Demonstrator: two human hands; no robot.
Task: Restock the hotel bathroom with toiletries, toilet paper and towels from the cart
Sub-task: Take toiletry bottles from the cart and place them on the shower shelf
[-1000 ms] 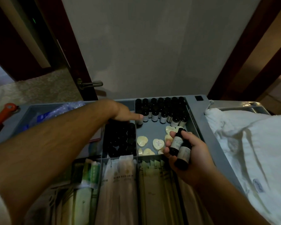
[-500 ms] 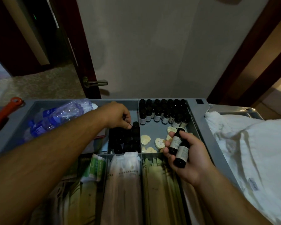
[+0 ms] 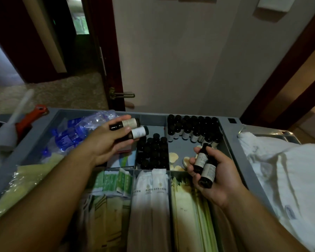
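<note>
Hovering above the grey cart tray [image 3: 234, 155], two small dark labelled bottles [image 3: 137, 132] are gripped in the curled left hand [image 3: 105, 144]; two more bottles [image 3: 208, 170] are clasped in the right hand [image 3: 224, 179], near the pale soaps [image 3: 173, 157]

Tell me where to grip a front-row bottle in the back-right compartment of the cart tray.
Take the front-row bottle by its black cap, from straight above: it stands upright, packed against neighbours at its sides and back, so only the top and front are free.
</note>
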